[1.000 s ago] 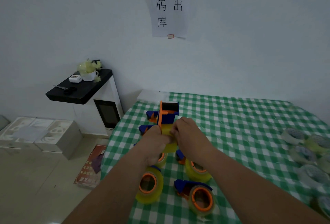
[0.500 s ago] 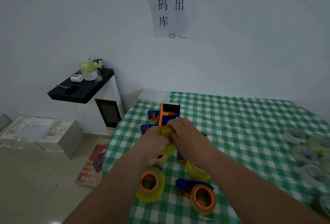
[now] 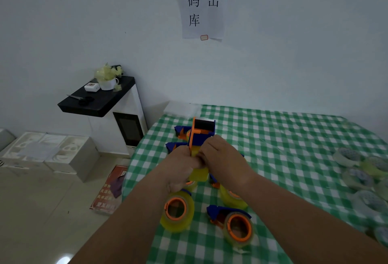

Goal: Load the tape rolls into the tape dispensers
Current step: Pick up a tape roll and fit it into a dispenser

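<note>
Left hand (image 3: 180, 166), right hand (image 3: 222, 158) raised together, fingers curled, gripping.

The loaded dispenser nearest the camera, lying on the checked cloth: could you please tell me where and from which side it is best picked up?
Probably by the blue handle of the near dispenser, coming from above and the left. It lies on its side with the orange hub facing up, so the handle sticks out clear of the yellow roll, whose smooth round edge would suit a grip less well.

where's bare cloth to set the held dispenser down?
Free: the checked cloth between the hands and the bare rolls at the right edge, back to the wall. Crowded: near-left, loaded dispensers under the left hand and right hand.
</note>
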